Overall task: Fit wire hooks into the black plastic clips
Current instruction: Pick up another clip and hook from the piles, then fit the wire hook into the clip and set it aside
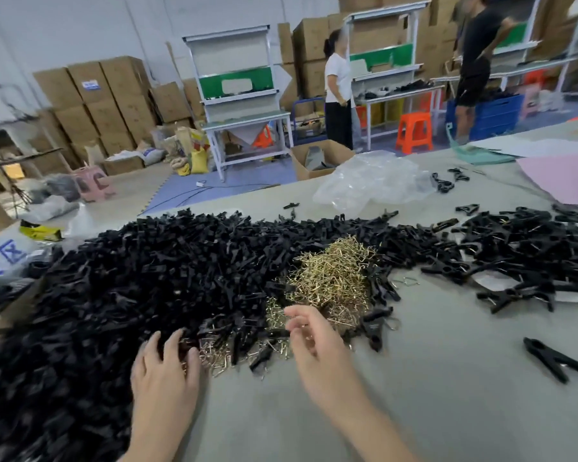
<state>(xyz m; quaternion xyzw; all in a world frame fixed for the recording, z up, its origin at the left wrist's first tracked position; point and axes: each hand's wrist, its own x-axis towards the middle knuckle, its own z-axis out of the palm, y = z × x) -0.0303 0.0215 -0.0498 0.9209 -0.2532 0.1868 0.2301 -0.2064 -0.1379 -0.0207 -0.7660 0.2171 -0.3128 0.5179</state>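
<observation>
A big heap of black plastic clips (141, 281) covers the left half of the grey table. A tangle of brass-coloured wire hooks (334, 278) lies at the heap's right edge, with more hooks spilling toward me. My left hand (162, 365) lies palm down with its fingertips in the clips at the heap's near edge; what they touch is hidden. My right hand (311, 341) hovers over the near hooks with loosely curled fingers, and nothing shows between them. A second, thinner spread of black clips (514, 251) lies to the right.
One black clip (553, 358) lies alone at the right. Crumpled clear plastic (371, 181) and pink sheets (561, 178) sit at the table's far side. Bare grey table (414, 411) stretches in front of me. Two people stand among workbenches and stacked cartons beyond.
</observation>
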